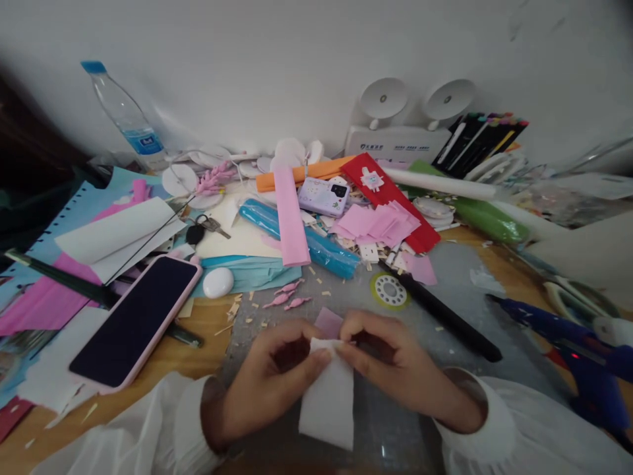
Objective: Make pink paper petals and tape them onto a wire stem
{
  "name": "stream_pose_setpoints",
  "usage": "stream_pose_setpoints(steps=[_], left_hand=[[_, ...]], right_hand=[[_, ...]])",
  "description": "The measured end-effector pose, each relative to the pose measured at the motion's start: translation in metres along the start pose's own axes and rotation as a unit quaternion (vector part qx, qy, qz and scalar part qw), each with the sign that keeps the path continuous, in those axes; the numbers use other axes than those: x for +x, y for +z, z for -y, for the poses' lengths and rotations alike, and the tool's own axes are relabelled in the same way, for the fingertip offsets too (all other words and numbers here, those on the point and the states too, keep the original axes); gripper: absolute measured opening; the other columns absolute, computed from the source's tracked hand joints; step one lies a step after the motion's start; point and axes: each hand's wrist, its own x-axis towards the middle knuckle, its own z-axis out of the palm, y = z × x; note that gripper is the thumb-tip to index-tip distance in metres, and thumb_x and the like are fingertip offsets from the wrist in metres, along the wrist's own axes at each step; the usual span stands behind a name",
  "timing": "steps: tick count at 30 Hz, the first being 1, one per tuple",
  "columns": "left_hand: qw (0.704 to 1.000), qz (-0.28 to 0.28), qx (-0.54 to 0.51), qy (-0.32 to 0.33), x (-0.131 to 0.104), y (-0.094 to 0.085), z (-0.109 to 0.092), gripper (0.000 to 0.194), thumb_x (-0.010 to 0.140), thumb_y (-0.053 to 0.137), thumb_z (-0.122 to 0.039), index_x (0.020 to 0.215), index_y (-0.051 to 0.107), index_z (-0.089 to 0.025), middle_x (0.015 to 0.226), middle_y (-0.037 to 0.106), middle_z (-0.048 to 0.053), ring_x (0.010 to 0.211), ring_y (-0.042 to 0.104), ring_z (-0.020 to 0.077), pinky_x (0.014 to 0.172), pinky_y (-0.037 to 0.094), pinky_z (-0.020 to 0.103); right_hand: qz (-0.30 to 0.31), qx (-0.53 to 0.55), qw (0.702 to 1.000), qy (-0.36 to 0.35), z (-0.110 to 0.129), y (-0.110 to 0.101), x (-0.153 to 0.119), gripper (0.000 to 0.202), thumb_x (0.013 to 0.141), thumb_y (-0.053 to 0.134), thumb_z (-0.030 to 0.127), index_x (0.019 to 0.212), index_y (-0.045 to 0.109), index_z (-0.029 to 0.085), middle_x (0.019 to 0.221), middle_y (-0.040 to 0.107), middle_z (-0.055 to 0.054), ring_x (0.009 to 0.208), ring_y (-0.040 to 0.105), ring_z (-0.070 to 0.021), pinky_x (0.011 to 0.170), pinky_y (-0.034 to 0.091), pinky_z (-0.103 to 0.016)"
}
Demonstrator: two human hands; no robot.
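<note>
A white paper strip [327, 402] hangs between my two hands over the grey cutting mat [395, 422]. My left hand [279, 369] pinches its upper left edge between thumb and fingers. On the other side, my right hand [393, 359] pinches the upper right corner. A pink paper piece [328, 322] shows just behind the strip's top, between the fingertips; whether it is held too is unclear. Several small twisted pink pieces [279, 299] lie on the mat beyond my left hand. Pink paper squares [378, 222] are piled farther back.
A phone [136, 323] and white round case [218, 282] lie left. To the right are a black stick-like tool [448, 316], a tape roll [390, 291] and a blue glue gun [583, 343] with a red light. A water bottle [126, 119] stands back left.
</note>
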Motion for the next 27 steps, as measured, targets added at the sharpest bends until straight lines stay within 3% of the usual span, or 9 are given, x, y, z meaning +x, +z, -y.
stream_pose_setpoints(steps=[7,13,17,20,22,25,27], left_hand=[[0.98,0.017,0.173,0.1,0.002,-0.002,0.001,0.02,0.087,0.054,-0.026,0.075,0.067,-0.016,0.071,0.066,0.005,0.066,0.059,0.0164,0.061,0.045,0.025],[0.971,0.024,0.192,0.141,0.003,-0.003,-0.001,0.018,0.087,0.054,-0.02,0.076,0.067,-0.016,0.071,0.067,0.004,0.065,0.059,0.015,0.062,0.045,0.024],[0.977,0.025,0.164,0.137,0.002,-0.004,-0.002,0.018,0.085,0.055,-0.019,0.074,0.067,-0.013,0.07,0.065,0.005,0.066,0.057,0.0145,0.063,0.044,0.023],[0.994,0.021,0.097,0.055,0.003,-0.004,-0.005,0.018,0.084,0.057,-0.025,0.074,0.067,-0.013,0.07,0.063,0.004,0.067,0.055,0.0142,0.061,0.042,0.023],[0.999,0.015,0.044,0.004,0.003,-0.003,-0.008,0.019,0.082,0.059,-0.028,0.071,0.065,-0.013,0.067,0.058,0.001,0.064,0.051,0.0128,0.058,0.04,0.022],[1.0,0.001,-0.009,-0.016,0.003,0.0,-0.014,0.021,0.079,0.062,-0.029,0.066,0.061,-0.013,0.062,0.051,-0.002,0.059,0.043,0.01,0.054,0.035,0.02],[1.0,-0.003,-0.028,-0.005,0.001,0.001,-0.018,0.021,0.079,0.062,-0.029,0.065,0.06,-0.013,0.06,0.048,-0.003,0.057,0.04,0.009,0.053,0.032,0.019]], right_hand=[[-0.002,-0.113,0.991,-0.071,0.003,0.003,-0.002,0.014,0.087,0.054,0.015,0.076,0.053,0.022,0.067,0.053,0.002,0.062,0.05,-0.0125,0.057,0.041,-0.026],[-0.01,-0.152,0.985,-0.084,0.001,0.003,-0.004,0.01,0.087,0.054,0.014,0.083,0.055,0.023,0.073,0.056,0.0,0.067,0.053,-0.0145,0.06,0.044,-0.028],[-0.029,-0.183,0.972,-0.141,0.002,0.004,-0.003,0.011,0.087,0.052,0.01,0.086,0.056,0.02,0.078,0.058,-0.001,0.075,0.054,-0.015,0.066,0.046,-0.029],[-0.064,-0.268,0.941,-0.199,0.005,0.006,-0.003,0.009,0.087,0.054,0.01,0.087,0.056,0.018,0.081,0.06,-0.003,0.077,0.053,-0.0162,0.069,0.045,-0.031],[-0.085,-0.343,0.903,-0.244,0.008,0.007,-0.006,0.009,0.089,0.051,0.01,0.088,0.057,0.017,0.08,0.061,-0.004,0.074,0.053,-0.0171,0.066,0.045,-0.032],[-0.102,-0.435,0.84,-0.308,0.016,0.009,-0.013,0.011,0.091,0.048,0.01,0.092,0.058,0.015,0.079,0.065,-0.006,0.072,0.054,-0.0186,0.064,0.045,-0.033],[-0.101,-0.459,0.818,-0.332,0.021,0.011,-0.019,0.012,0.09,0.049,0.01,0.096,0.059,0.014,0.081,0.067,-0.007,0.072,0.055,-0.0194,0.066,0.045,-0.035]])
